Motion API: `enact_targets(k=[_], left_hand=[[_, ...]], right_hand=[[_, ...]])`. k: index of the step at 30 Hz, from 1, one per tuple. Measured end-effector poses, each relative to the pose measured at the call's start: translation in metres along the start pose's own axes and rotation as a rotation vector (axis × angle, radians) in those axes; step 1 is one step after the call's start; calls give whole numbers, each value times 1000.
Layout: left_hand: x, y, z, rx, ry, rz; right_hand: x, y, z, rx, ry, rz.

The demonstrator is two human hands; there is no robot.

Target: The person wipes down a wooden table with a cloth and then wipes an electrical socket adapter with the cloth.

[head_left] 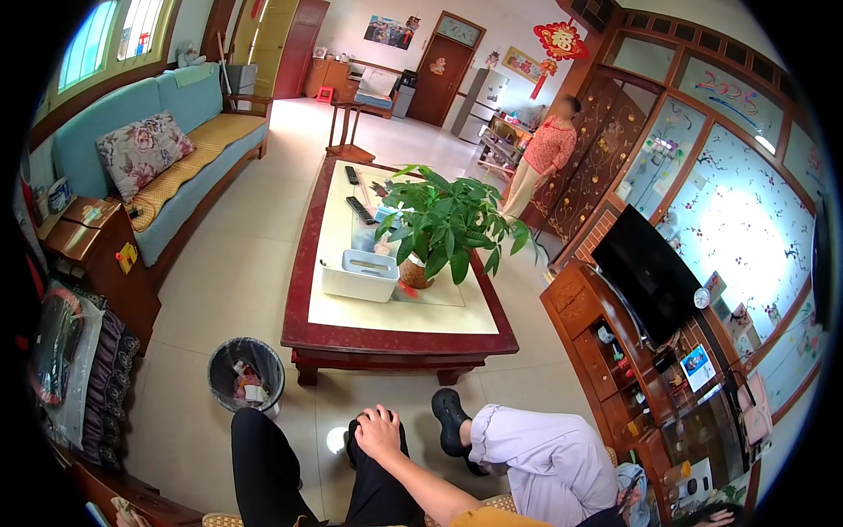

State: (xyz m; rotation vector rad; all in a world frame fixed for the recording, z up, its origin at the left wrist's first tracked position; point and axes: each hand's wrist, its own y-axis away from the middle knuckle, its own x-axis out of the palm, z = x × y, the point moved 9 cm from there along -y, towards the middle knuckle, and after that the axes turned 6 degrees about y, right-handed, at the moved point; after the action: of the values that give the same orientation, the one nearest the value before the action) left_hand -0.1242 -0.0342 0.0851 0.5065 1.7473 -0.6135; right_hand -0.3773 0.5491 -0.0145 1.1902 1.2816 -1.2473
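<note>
My right hand (378,434) rests palm down over my right knee, with fingers stretched across the black trousers (268,465). It holds nothing. A bare forearm runs back from it to a yellow sleeve (500,516). At the lower left edge, a pale shape like fingers (129,513) lies by the wooden armrest; it may be my left hand, but too little shows to be sure. Ahead stands a low dark-red table (399,342). On it are a white tissue box (359,276), a leafy potted plant (452,220) and two black remotes (360,211).
A lined trash bin (247,376) stands left of my knees. Someone in lavender trousers (553,461) sits at my right. Another person (546,149) stands beyond the table. A blue sofa (206,149) lines the left wall; a TV (650,268) on a wooden cabinet (584,334) is right.
</note>
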Motion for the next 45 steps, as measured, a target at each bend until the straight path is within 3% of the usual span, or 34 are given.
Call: enact_targets(k=[45], left_hand=[[13,-4,19,-23,4,-54]], right_hand=[[0,0,0,3,-5,28]])
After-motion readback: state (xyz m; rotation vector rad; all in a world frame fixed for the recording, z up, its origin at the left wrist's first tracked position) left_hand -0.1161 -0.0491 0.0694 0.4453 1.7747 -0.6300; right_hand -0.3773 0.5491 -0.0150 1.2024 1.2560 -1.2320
